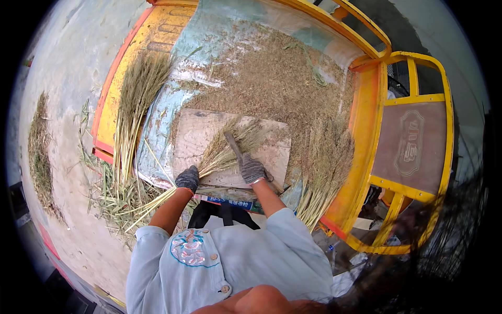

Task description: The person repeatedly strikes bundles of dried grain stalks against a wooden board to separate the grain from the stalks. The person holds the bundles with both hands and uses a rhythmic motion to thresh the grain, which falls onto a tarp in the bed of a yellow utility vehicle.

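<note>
My left hand [188,178], in a grey knit glove, is closed around the pale stalks of a bundle of seed-headed grass [217,153]. The bundle's feathery heads fan out to the upper right over a flat wooden board [196,137]. My right hand [252,169], gloved alike, is wrapped around a narrow tool [233,145] with a dark, flat, blade-like end and what looks like a wooden handle behind the hand. The tool's far end lies across the seed heads; whether it presses on them I cannot tell.
Loose seed [261,68] covers a pale blue sheet around the board. One sheaf [137,99] lies left on a yellow panel, another [327,162] right beside a yellow metal side wall [363,152]. Cut leaves and stalks [117,201] litter the ground at left. A yellow framed gate [444,131] stands at right.
</note>
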`<state>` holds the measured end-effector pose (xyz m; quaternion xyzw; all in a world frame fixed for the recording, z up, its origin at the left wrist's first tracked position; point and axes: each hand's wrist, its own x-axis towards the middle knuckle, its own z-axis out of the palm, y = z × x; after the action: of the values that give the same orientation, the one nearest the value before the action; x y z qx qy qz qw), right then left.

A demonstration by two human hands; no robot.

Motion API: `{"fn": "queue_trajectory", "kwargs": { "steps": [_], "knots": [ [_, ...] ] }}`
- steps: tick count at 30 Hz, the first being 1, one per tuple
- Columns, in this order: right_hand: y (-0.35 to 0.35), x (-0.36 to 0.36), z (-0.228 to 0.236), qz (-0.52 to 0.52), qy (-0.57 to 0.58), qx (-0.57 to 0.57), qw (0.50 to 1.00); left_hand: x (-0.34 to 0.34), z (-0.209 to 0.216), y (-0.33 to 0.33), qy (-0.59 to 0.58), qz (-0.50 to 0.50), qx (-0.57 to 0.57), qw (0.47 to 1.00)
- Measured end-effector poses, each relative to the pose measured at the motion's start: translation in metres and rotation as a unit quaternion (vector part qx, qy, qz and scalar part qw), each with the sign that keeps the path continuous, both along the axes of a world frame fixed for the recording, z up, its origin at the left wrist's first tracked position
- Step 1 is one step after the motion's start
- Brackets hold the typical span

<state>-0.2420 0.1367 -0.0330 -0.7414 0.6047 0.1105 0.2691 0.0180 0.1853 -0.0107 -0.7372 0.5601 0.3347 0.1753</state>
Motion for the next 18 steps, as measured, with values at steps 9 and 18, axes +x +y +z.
{"fn": "queue_trajectory", "kwargs": {
  "steps": [9, 18],
  "knots": [
    [-0.072, -0.132, 0.009, -0.348, 0.023, -0.075, 0.934, 0.014, -0.002, 0.016, -0.023, -0.005, 0.02, 1.0],
    [0.02, -0.011, 0.067, -0.084, -0.024, -0.106, 0.991, -0.008, 0.013, 0.002, -0.022, -0.035, -0.111, 0.993]
  ]
}}
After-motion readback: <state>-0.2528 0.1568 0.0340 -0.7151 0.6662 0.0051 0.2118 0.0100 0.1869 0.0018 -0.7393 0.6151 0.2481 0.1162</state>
